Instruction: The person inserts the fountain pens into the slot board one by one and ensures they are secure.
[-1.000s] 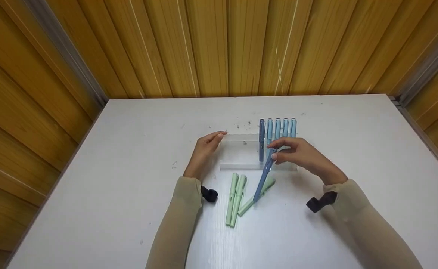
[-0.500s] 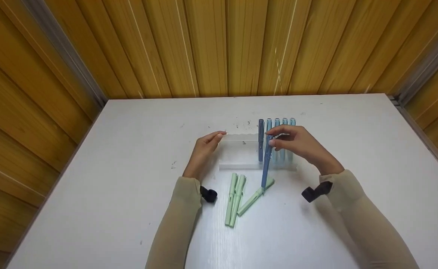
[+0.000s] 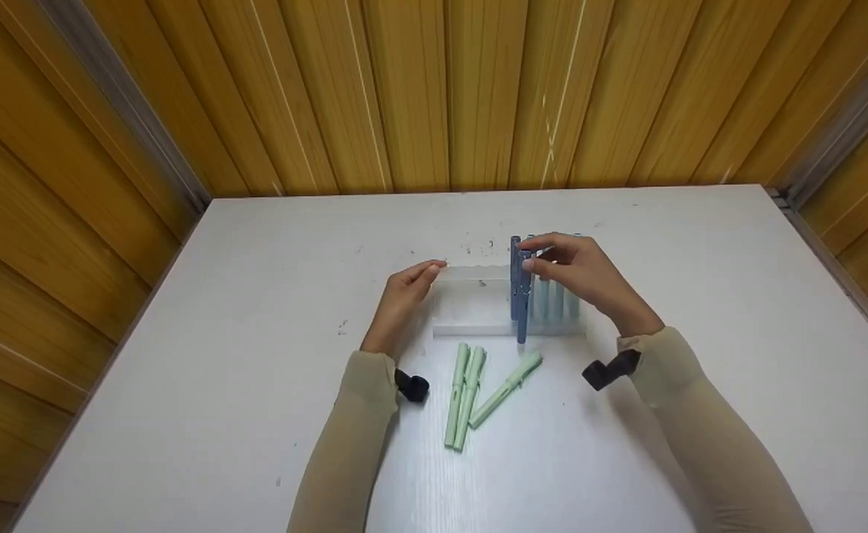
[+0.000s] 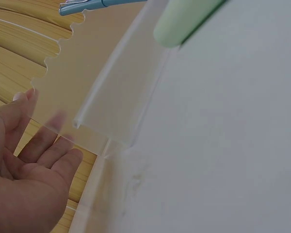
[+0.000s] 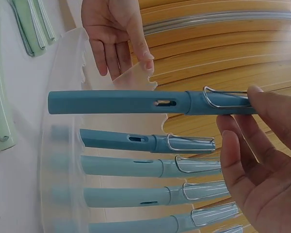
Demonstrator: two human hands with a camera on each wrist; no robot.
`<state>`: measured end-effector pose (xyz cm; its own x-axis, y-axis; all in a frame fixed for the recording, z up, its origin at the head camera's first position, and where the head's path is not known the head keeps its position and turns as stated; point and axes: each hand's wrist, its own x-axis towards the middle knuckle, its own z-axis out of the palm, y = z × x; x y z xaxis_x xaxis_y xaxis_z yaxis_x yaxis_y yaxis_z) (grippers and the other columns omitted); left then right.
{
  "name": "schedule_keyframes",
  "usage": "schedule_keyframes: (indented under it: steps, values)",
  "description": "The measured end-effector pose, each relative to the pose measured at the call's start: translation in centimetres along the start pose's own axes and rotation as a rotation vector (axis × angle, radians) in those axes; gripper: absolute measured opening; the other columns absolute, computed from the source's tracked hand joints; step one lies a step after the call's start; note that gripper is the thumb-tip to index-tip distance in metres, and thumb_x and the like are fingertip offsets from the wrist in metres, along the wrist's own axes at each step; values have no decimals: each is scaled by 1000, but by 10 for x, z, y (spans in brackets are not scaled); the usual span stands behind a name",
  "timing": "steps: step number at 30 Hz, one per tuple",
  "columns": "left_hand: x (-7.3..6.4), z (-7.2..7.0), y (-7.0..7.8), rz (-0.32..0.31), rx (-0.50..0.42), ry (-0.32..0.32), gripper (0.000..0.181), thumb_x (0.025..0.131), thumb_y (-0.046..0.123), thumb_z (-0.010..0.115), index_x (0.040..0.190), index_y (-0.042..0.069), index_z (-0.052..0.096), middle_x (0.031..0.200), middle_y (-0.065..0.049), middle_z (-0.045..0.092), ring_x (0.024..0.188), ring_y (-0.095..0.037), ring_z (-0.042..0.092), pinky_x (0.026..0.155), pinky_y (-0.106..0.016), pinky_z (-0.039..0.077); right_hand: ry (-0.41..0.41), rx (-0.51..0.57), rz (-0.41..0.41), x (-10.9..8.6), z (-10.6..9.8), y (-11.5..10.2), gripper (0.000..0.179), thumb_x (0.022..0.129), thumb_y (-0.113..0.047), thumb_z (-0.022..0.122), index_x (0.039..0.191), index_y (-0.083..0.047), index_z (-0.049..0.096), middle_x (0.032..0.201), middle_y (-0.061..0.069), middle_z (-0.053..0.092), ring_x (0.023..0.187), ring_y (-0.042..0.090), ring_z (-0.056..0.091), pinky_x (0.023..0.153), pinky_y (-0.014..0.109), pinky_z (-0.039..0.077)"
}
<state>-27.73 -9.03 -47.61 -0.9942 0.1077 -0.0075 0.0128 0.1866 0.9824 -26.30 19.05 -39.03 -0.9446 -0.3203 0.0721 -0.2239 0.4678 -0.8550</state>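
Observation:
My right hand [image 3: 589,274] pinches a dark blue pen [image 5: 121,103] by its clip end between thumb and fingers. The pen points downward in front of a clear scalloped pen stand [image 3: 470,331], its lower end over the front lip in the head view. Standing in the rack just behind it is another dark blue pen [image 5: 111,139], with several light blue pens [image 5: 121,166] in a row to its right, partly hidden by my right hand in the head view. At the stand's upper left corner, my left hand [image 3: 408,292] holds the edge between thumb and fingers.
On the white table [image 3: 219,355], in front of the stand, two pale green pens [image 3: 456,400] lie side by side. A third green pen [image 3: 506,390] lies slanted to their right. A wood-panelled wall [image 3: 419,96] rises behind the table.
My right hand has moved up and slightly left, bringing the dark blue pen off the slanted green pen's spot and nearly upright before the stand. The left hand stays at the stand's corner.

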Motion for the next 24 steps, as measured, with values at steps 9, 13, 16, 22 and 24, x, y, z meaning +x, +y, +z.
schedule_keyframes:
  steps: [9, 13, 16, 22, 24]
  values:
    - [0, 0, 1, -14, -16, -9, 39, 94, 47, 56, 121, 22, 67, 133, 4, 60, 132, -16, 48, 112, -41, 36, 68, -10, -22, 8, 2, 5, 35, 92, -33, 66, 123, -18, 66, 112, 9, 66, 89, 21, 58, 77, 22, 51]
    - [-1, 0, 0, -12, -33, -13, 38, 95, 46, 56, 121, 21, 67, 133, 4, 60, 132, -16, 48, 112, -40, 36, 102, -12, -37, 11, 5, 5, 37, 92, -33, 65, 125, -16, 65, 114, 7, 65, 89, 19, 57, 74, 19, 51]
    - [-1, 0, 0, -5, -40, -12, 37, 95, 45, 56, 121, 21, 67, 132, 5, 61, 131, -14, 49, 111, -39, 37, 133, -13, -58, 13, 8, 5, 37, 93, -30, 65, 126, -14, 64, 115, 8, 65, 86, 17, 57, 71, 17, 50]
    - [-2, 1, 0, 19, -52, -20, 41, 96, 43, 56, 124, 15, 66, 132, 5, 60, 131, -14, 48, 112, -40, 36, 193, 10, -92, 18, 12, 3, 33, 92, -23, 66, 123, -13, 66, 113, 9, 66, 84, 15, 56, 70, 14, 48]
    - [-3, 1, 1, 19, -51, -19, 40, 96, 43, 56, 123, 17, 66, 133, 4, 60, 132, -15, 47, 112, -40, 36, 200, 16, -98, 19, 13, 1, 33, 92, -23, 66, 123, -13, 66, 114, 9, 66, 87, 15, 57, 72, 13, 48]
